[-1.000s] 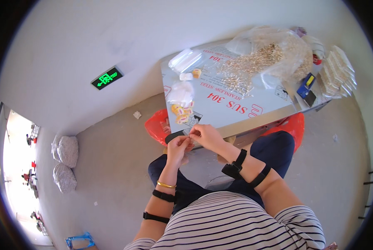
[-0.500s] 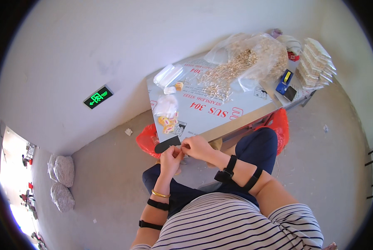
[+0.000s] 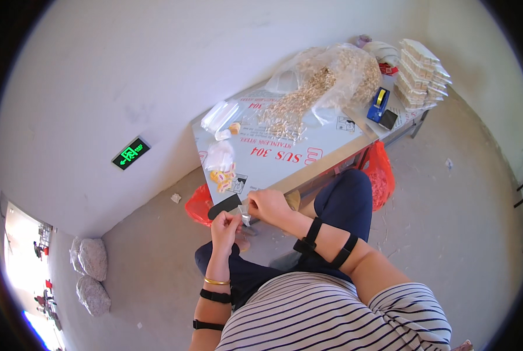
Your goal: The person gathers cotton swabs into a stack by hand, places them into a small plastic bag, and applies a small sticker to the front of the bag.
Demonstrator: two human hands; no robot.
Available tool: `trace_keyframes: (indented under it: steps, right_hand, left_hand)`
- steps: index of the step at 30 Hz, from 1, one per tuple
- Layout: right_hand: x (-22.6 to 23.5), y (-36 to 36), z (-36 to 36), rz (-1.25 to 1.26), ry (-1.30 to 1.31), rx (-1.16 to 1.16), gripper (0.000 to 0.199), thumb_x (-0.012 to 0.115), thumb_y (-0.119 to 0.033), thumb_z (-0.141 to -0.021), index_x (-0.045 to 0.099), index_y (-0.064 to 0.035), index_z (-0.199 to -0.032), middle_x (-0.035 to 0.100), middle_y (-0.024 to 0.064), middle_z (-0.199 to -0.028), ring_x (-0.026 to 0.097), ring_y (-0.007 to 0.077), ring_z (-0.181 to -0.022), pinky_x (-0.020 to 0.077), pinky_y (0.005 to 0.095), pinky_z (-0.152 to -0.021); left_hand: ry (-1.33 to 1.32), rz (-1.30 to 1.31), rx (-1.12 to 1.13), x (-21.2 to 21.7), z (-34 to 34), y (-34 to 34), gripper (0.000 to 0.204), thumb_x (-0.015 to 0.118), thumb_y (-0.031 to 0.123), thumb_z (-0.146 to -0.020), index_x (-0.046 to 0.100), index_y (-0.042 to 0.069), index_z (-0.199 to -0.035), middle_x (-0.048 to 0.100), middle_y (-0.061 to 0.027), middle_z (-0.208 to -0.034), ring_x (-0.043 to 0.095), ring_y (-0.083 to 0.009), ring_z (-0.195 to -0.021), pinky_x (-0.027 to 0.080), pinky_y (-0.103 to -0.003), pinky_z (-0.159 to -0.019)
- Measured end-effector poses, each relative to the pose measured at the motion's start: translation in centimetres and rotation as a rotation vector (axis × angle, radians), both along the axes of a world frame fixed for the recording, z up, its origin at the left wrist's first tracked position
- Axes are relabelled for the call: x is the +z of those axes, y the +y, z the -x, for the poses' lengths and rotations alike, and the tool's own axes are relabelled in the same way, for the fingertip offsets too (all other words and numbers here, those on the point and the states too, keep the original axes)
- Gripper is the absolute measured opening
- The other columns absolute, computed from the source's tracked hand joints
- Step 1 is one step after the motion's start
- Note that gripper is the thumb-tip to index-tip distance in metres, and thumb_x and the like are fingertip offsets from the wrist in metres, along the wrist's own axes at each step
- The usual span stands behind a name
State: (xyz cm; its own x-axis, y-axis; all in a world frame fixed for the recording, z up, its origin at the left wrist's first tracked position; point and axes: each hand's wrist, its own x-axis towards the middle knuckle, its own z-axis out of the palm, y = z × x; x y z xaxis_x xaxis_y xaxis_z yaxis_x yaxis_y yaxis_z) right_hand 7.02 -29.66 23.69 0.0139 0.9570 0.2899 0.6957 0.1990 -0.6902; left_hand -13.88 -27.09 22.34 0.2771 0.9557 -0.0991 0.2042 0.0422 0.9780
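Beyond the near left corner of the table (image 3: 331,153), I hold a small clear plastic bag (image 3: 245,215) between both hands. My left hand (image 3: 224,228) is closed, its thumb and fingers pinching one side of the bag. My right hand (image 3: 268,206) is closed too, pinching the upper right edge. Whether anything lies inside the bag cannot be made out. Just behind my hands, a flat black piece (image 3: 224,206) sits at the table's corner. Small yellow printed packets (image 3: 222,177) lie farther back, beside a heap of clear plastic bags (image 3: 220,157).
Short, thin wooden pieces (image 3: 285,121) spill from a large clear sack (image 3: 346,73). A blue tape dispenser (image 3: 378,104) and stacked white-and-tan bundles (image 3: 419,76) stand at the right. Red bags (image 3: 379,175) hang below the table edge. White sacks (image 3: 93,260) rest on the floor at left.
My hands have drawn slightly apart, and the clear bag now shows between them. The whole view has shifted a little, so the table appears farther left.
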Motion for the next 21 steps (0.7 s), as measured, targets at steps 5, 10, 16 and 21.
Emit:
trace_keyframes:
  steps: [5, 10, 16, 21]
  right_hand:
    - [1.3, -1.3, 0.6, -0.097, 0.122, 0.027, 0.015, 0.07, -0.019, -0.084, 0.069, -0.0043, -0.088, 0.072, 0.0164, -0.078, 0.071, 0.0368, -0.075, 0.056, 0.0465, -0.067]
    - [2.3, -0.8, -1.2, 0.152, 0.72, 0.368, 0.01, 0.071, -0.01, -0.092, 0.068, -0.0009, -0.092, 0.073, 0.0055, -0.082, 0.069, 0.0134, -0.077, 0.0554, 0.0302, -0.071]
    - [2.4, 0.0, -2.8, 0.282, 0.845, 0.42, 0.007, 0.067, -0.006, -0.099, 0.067, 0.0005, -0.1, 0.071, 0.0027, -0.092, 0.066, 0.0095, -0.084, 0.053, 0.0259, -0.078]
    - [1.6, 0.2, -1.4, 0.337, 0.69, 0.286, 0.004, 0.067, -0.002, -0.097, 0.067, 0.0017, -0.099, 0.072, 0.0048, -0.09, 0.068, 0.0107, -0.084, 0.0543, 0.0261, -0.079]
  left_hand:
    - [0.181, -0.471, 0.078, -0.6, -0.2, -0.3, 0.038, 0.076, 0.033, -0.099, 0.061, 0.007, -0.122, 0.072, -0.0067, -0.107, 0.068, -0.0122, -0.092, 0.054, -0.029, -0.083]
    - [-0.378, 0.079, 0.197, 1.2, 0.6, 0.1, 0.068, 0.07, 0.041, -0.102, 0.041, 0.011, -0.155, 0.067, -0.009, -0.126, 0.067, -0.0161, -0.106, 0.051, -0.033, -0.095]
    - [-0.55, 0.051, 0.041, 3.5, 1.6, -1.0, 0.053, 0.074, 0.012, -0.1, 0.052, 0.008, -0.148, 0.07, -0.0008, -0.094, 0.068, -0.0108, -0.087, 0.054, -0.025, -0.081]
    - [-0.178, -0.369, 0.154, 4.7, 1.8, -2.0, 0.039, 0.075, 0.003, -0.097, 0.061, 0.004, -0.133, 0.066, 0.0004, -0.085, 0.065, -0.0074, -0.075, 0.054, -0.024, -0.068]
